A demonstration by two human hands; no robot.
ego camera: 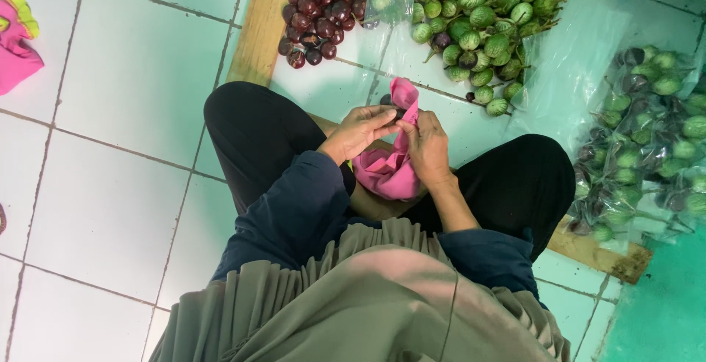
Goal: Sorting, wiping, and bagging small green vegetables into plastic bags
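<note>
Nearest the camera, above the grey pleated garment [368, 303] and the dark blue sleeves, the person sat with black-trousered knees [250, 130] spread over the pale tiled floor [110, 185]. Between the knees lay the pink plastic bag [390, 174], bulging at its lower end and drawn to a narrow neck that stood up beyond the fingers. The left hand [358, 131] pinched that neck from the left with closed fingers; the right hand [425, 145] was clenched on it from the right, the two hands touching. Whether a knot had formed could not be told. A judged risk: thin film pulled hard at the neck might tear, or a slack grip might let the neck slip and the contents roll onto the floor. Farther off lay a heap of dark purple round eggplants [320, 12] beside a wooden board [265, 23], and right of it a heap of green round eggplants [478, 16]. At far right, filled clear bags [647, 134] were piled; a spilled load could mingle with these heaps.
</note>
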